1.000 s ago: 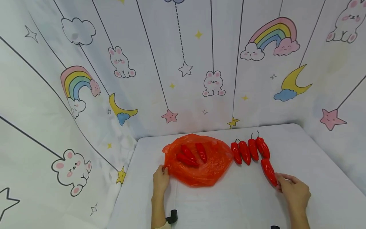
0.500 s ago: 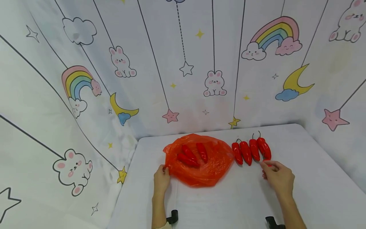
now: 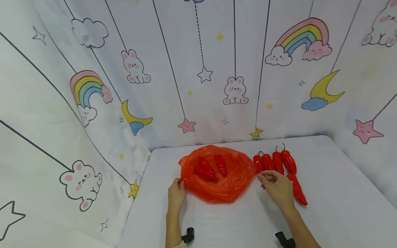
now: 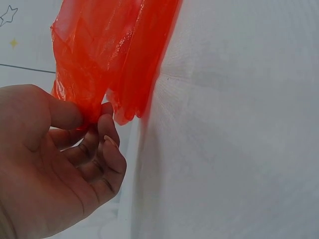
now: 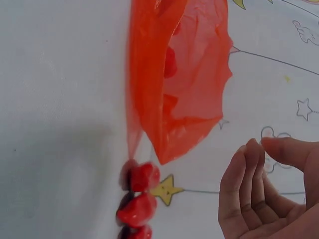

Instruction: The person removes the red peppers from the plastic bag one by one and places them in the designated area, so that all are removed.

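Observation:
The left hand (image 3: 176, 195) pinches the left edge of a thin orange-red plastic bag (image 3: 217, 193); in the left wrist view, thumb and fingers of the left hand (image 4: 70, 154) close on the bag's rim (image 4: 94, 94). Several red peppers (image 3: 221, 165) lie on the bag. My right hand (image 3: 279, 189) is raised just right of the bag, near the row of red peppers (image 3: 277, 162), partly covering their lower ends. In the right wrist view the right hand (image 5: 264, 189) has loosely bent fingers holding nothing, apart from the bag (image 5: 199, 99).
One more red pepper (image 3: 297, 190) lies below the row's right end, right of the right hand. The white table (image 3: 223, 227) meets a patterned cloth (image 3: 211, 110) behind and at the left. Black wrist fittings (image 3: 190, 235) show below the hands.
The right hand has let go of the lowest pepper at the right and moved left toward the bag. The left hand keeps its pinch on the bag. The view has shifted slightly.

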Available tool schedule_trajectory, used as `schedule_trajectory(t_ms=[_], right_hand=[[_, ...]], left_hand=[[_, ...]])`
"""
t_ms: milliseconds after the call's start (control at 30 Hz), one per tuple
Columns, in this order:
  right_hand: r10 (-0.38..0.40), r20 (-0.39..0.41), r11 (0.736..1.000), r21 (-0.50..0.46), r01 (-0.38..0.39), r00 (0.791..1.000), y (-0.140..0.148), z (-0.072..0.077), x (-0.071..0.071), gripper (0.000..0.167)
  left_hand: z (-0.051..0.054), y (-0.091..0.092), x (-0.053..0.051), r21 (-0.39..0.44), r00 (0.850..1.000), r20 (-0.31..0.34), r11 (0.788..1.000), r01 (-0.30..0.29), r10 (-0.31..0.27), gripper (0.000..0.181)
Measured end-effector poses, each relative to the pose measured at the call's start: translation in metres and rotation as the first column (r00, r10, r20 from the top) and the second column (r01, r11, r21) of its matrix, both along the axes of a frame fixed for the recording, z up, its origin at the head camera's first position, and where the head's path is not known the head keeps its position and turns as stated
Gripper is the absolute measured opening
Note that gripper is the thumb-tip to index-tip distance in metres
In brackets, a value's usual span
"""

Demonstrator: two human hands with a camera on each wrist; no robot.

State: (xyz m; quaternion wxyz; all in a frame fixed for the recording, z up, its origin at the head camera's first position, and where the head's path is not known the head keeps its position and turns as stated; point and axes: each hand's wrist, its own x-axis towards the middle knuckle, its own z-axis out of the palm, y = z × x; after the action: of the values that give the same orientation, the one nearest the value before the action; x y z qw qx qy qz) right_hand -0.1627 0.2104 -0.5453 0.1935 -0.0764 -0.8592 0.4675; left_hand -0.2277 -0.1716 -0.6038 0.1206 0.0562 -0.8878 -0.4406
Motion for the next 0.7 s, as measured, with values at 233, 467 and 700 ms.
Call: schedule_trajectory(t_ms=[233,467,700], right_hand=[[0.078,0.009,0.997,0.022,-0.078,0.997,-0.022,0.001,-0.008,0.027],[0.127,0.010,0.990,0.056,-0.128,0.992,-0.039,-0.005,-0.020,0.023],[0.183,0.083,0.979,0.072,-0.189,0.980,-0.053,-0.006,-0.032,0.029]], left_hand=[[-0.001,0.000,-0.002,0.007,1.000,0.007,1.000,-0.002,0.002,0.014],[0.001,0.000,0.001,0.009,1.000,0.012,1.000,-0.004,0.004,0.015],[0.005,0.001,0.002,0.010,1.000,0.008,1.000,0.004,-0.004,0.014]])
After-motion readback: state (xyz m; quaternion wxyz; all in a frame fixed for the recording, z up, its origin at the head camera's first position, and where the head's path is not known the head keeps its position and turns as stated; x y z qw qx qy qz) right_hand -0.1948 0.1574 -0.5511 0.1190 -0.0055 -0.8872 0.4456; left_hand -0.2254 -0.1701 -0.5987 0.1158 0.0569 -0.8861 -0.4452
